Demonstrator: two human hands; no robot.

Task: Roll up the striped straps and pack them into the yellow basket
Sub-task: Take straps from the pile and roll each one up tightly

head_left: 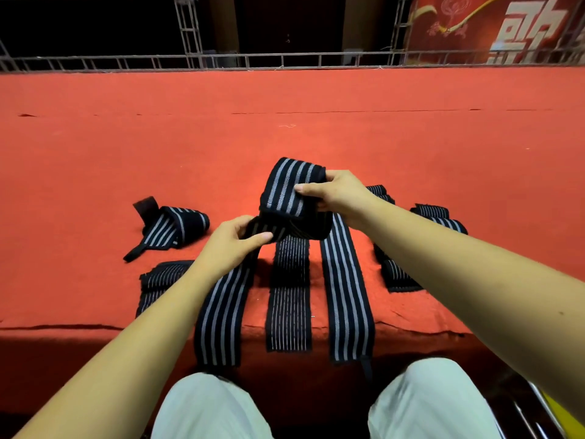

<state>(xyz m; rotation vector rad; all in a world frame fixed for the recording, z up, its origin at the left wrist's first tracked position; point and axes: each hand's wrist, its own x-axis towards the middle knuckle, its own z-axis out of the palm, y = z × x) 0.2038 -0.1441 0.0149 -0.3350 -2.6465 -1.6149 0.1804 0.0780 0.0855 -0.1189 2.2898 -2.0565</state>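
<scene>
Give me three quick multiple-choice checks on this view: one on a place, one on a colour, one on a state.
1. Where does the rolled strap lie?
A) in the lap
B) left of the left hand
C) on the far railing

2. What colour is the work surface?
A) red
B) green
C) white

3. How is the held strap handled?
A) untouched
B) by one hand alone
C) gripped by both hands

Answers:
1 B: it sits on the work surface, out to that side.
2 A: red cloth covers it.
3 C: the left hand and the right hand each pinch it.
</scene>
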